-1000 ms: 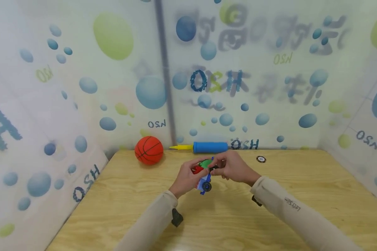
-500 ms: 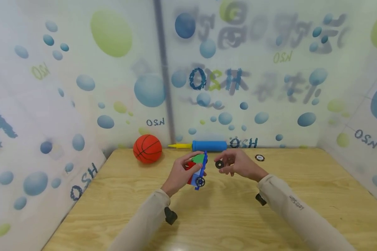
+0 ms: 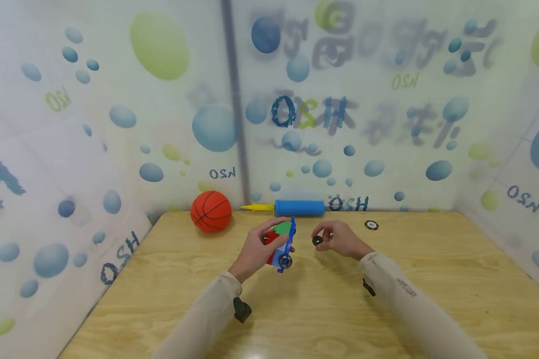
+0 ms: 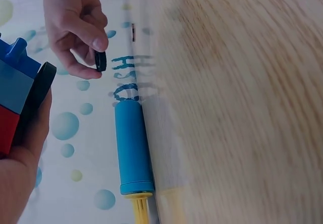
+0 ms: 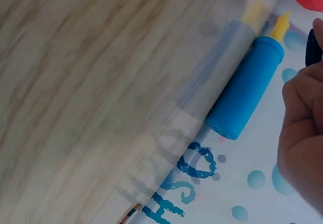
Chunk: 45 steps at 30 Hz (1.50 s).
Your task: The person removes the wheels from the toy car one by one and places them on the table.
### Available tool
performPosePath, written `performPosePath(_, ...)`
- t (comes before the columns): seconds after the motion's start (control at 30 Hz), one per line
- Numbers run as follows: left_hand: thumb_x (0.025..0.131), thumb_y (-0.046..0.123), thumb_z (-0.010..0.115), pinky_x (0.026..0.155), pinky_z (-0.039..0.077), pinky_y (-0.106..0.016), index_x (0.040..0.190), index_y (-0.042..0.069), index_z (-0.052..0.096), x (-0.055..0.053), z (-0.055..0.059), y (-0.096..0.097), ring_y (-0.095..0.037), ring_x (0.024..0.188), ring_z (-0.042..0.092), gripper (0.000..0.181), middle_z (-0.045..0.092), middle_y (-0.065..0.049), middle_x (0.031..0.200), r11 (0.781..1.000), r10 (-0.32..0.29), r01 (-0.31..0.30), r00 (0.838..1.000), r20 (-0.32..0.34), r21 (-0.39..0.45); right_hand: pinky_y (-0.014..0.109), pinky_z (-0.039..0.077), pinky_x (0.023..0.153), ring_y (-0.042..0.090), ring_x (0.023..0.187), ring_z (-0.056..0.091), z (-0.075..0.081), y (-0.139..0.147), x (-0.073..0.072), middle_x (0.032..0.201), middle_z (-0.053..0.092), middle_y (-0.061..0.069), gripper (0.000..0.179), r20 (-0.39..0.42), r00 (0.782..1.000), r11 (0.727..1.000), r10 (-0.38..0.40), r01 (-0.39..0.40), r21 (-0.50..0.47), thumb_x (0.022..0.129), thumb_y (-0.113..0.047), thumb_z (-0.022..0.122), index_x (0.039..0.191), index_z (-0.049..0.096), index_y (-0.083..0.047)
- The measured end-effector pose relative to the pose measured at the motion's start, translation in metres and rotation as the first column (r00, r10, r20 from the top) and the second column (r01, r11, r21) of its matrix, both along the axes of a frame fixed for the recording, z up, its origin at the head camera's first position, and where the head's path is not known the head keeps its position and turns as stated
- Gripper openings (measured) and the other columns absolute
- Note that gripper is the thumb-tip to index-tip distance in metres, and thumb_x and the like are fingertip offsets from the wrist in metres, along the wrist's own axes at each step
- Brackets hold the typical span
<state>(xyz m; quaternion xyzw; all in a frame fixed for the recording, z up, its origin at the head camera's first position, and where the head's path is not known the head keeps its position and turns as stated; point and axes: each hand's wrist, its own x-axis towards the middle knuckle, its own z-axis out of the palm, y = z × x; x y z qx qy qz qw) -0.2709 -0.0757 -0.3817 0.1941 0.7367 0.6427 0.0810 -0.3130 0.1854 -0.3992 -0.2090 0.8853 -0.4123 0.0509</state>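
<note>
Between the left hand's point(image 3: 253, 249) thumb and fingers a toy car point(image 3: 277, 257) is gripped, held over the table point(image 3: 296, 319) toward its back edge. By the right hand point(image 3: 341, 238) a black wheel point(image 4: 101, 61) is pinched, near the car but apart. The car is probably best steadied by its body, and the wheel by its rim, with its centre uncovered. Along the back edge a pump point(image 3: 299, 208) is seen, between a ball point(image 3: 211, 212) toward the left corner and a chip point(image 3: 371, 225) toward the right.

My forearms point(image 3: 202, 314) reach from near to far; my left hand point(image 3: 257, 247) grips, and my right hand point(image 3: 343, 240), apart from it, pinches.
</note>
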Motion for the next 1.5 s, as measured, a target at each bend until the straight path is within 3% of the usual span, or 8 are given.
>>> performPosePath(0.1, 0.100, 0.024, 0.062, 0.078, 0.063, -0.042, 0.141, 0.029, 0.055, 0.000, 0.000, -0.001, -0.036, 0.094, 0.076, 0.042, 0.073, -0.025, 0.111, 1.000, -0.002, 0.002, 1.000, -0.009, -0.001, 0.031, 0.044, 0.068, 0.017, 0.068, 0.051, -0.004, 0.001, -0.005, 0.075, 0.058, 0.006, 0.025, -0.018, 1.000, 0.998, 0.014, -0.012, 0.061, 0.085, -0.003, 0.076, 0.109, 0.069, -0.002)
performPosePath(0.27, 0.101, 0.024, 0.061, 0.076, 0.063, -0.043, 0.141, 0.030, 0.055, 0.000, -0.001, -0.002, -0.042, 0.096, 0.074, 0.042, 0.073, -0.026, 0.111, 1.000, -0.017, 0.017, 1.000, -0.017, 0.018, 0.029, 0.046, 0.065, 0.014, 0.062, 0.052, -0.011, 0.000, -0.014, 0.070, 0.060, 0.004, 0.022, -0.007, 0.999, 0.986, 0.034, -0.032, 0.163, 0.086, -0.005, 0.075, 0.107, 0.069, -0.004)
performPosePath(0.4, 0.101, 0.023, 0.060, 0.075, 0.063, -0.044, 0.141, 0.031, 0.055, 0.001, -0.002, -0.002, -0.034, 0.092, 0.077, 0.041, 0.074, -0.024, 0.108, 0.999, -0.025, 0.025, 1.000, -0.018, 0.024, 0.028, 0.045, 0.061, 0.014, 0.061, 0.052, -0.016, -0.001, -0.020, 0.070, 0.061, 0.005, 0.022, 0.024, 1.000, 0.981, 0.018, -0.022, 0.195, 0.086, -0.004, 0.075, 0.107, 0.069, -0.007)
performPosePath(0.53, 0.101, 0.023, 0.060, 0.076, 0.063, -0.043, 0.141, 0.030, 0.055, 0.000, -0.002, -0.001, -0.040, 0.095, 0.075, 0.041, 0.074, -0.025, 0.108, 0.999, -0.027, 0.027, 1.000, -0.012, 0.023, 0.028, 0.044, 0.060, 0.015, 0.064, 0.055, -0.016, -0.002, -0.025, 0.074, 0.063, 0.006, 0.023, 0.043, 0.999, 0.976, -0.003, -0.006, 0.218, 0.085, -0.003, 0.075, 0.106, 0.069, -0.008)
performPosePath(0.7, 0.101, 0.025, 0.060, 0.076, 0.063, -0.042, 0.140, 0.032, 0.055, 0.000, -0.003, -0.001, -0.042, 0.097, 0.074, 0.040, 0.073, -0.028, 0.109, 1.000, -0.021, 0.021, 1.000, -0.001, 0.011, 0.027, 0.046, 0.057, 0.015, 0.056, 0.057, -0.017, -0.002, -0.030, 0.070, 0.066, 0.007, 0.023, 0.071, 0.997, 0.973, -0.034, 0.017, 0.232, 0.084, -0.001, 0.074, 0.105, 0.069, -0.008)
performPosePath(1.07, 0.101, 0.027, 0.061, 0.077, 0.063, -0.043, 0.137, 0.037, 0.056, 0.001, -0.002, 0.001, -0.023, 0.089, 0.077, 0.038, 0.071, -0.031, 0.112, 1.000, -0.020, 0.020, 1.000, 0.024, 0.021, 0.027, 0.048, 0.055, 0.013, 0.049, 0.055, -0.023, -0.001, -0.037, 0.068, 0.069, 0.007, 0.024, 0.106, 0.993, 0.974, -0.058, 0.032, 0.226, 0.082, 0.001, 0.073, 0.103, 0.070, -0.010)
performPosePath(1.37, 0.101, 0.028, 0.060, 0.077, 0.063, -0.042, 0.140, 0.033, 0.055, 0.001, -0.003, 0.001, -0.024, 0.088, 0.077, 0.040, 0.073, -0.027, 0.108, 1.000, -0.013, 0.013, 1.000, 0.005, 0.019, 0.028, 0.049, 0.057, 0.015, 0.051, 0.056, -0.019, -0.002, -0.035, 0.069, 0.070, 0.008, 0.029, 0.122, 0.990, 0.974, -0.068, 0.039, 0.223, 0.083, -0.001, 0.074, 0.110, 0.071, -0.010)
performPosePath(1.5, 0.101, 0.027, 0.060, 0.077, 0.063, -0.043, 0.141, 0.030, 0.054, 0.001, -0.003, 0.002, -0.033, 0.094, 0.076, 0.041, 0.073, -0.028, 0.110, 1.000, -0.005, 0.005, 1.000, 0.008, 0.020, 0.027, 0.050, 0.057, 0.015, 0.053, 0.057, -0.015, -0.003, -0.032, 0.073, 0.072, 0.008, 0.033, 0.110, 0.992, 0.975, -0.059, 0.033, 0.220, 0.084, 0.001, 0.070, 0.116, 0.070, -0.008)
